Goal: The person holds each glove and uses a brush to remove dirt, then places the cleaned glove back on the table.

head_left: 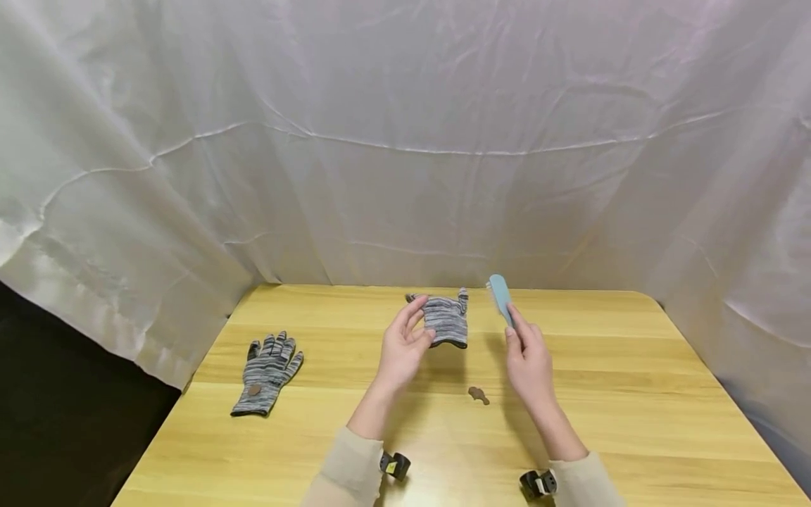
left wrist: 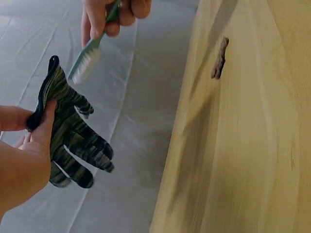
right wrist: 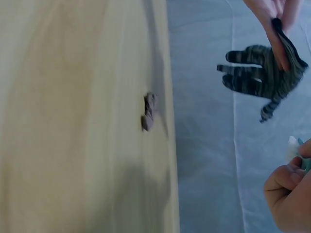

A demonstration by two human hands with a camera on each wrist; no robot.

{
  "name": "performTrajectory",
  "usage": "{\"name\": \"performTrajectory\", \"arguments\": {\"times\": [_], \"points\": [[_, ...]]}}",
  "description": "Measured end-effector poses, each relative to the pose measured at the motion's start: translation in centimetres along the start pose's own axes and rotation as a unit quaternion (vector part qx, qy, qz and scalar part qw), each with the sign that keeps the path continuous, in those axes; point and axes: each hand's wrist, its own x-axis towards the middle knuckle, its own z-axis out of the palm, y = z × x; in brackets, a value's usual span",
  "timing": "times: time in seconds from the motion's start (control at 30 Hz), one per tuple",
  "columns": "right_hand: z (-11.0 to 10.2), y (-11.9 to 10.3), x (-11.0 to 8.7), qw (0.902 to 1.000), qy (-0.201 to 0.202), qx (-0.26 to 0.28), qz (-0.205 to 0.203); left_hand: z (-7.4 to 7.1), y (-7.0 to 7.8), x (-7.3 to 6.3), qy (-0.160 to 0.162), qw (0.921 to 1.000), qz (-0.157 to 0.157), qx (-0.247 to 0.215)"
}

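Note:
My left hand (head_left: 403,348) pinches a grey-and-black striped knit glove (head_left: 448,320) near its dark-edged cuff and holds it up above the table. In the left wrist view the glove's (left wrist: 73,131) fingers hang down and away from the thumb and fingertips. To the right, my right hand (head_left: 529,358) grips a light blue brush (head_left: 500,290) by its handle, head pointing up and away. White bristles (left wrist: 87,67) face the glove, with a small gap between them. Below, a brown lump (head_left: 479,395) of irregular shape lies on the table between the two forearms.
A second striped glove (head_left: 269,372), with a round brown spot (head_left: 254,389) near its cuff, lies flat at the left of the wooden table (head_left: 602,394). Pale curtain cloth (head_left: 405,197) hangs behind the table's far edge and along the sides.

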Motion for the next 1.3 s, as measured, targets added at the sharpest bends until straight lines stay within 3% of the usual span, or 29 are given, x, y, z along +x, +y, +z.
{"name": "performTrajectory", "arguments": {"times": [0.33, 0.83, 1.3], "points": [[-1.7, 0.3, 0.7, 0.9996, 0.013, 0.007, 0.023, -2.7, -0.5, -0.8, -0.045, 0.9980, -0.013, 0.041], [-2.4, 0.6, 1.0, 0.9989, -0.012, 0.012, 0.045, -7.1, -2.1, -2.2, -0.116, 0.9832, -0.085, 0.113], [-2.0, 0.4, 0.9, 0.9990, -0.015, -0.001, 0.042, -8.7, -2.6, -3.8, -0.108, 0.9636, -0.129, 0.208]]}}
